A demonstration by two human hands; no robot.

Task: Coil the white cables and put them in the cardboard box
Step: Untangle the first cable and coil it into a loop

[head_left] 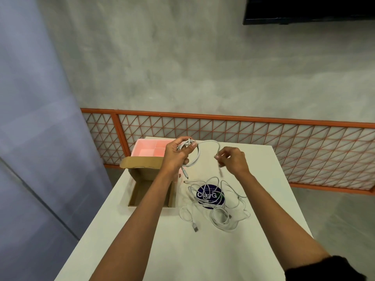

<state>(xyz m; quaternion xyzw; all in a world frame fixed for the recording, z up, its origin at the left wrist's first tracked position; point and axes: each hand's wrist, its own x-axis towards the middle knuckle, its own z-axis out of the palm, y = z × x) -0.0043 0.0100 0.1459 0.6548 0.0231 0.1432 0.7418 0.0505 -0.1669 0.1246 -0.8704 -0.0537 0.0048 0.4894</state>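
My left hand grips a partly coiled white cable above the table, its loops hanging below my fingers with one plug end dangling. My right hand pinches the free end of that same cable between thumb and fingertips, to the right of the coil. A loose tangle of white cables lies on the table below my hands. The open cardboard box stands at the table's left edge, partly hidden by my left forearm.
A pink compartment tray sits behind the box. A round dark sticker lies under the tangle on the white table. An orange lattice railing runs behind the table.
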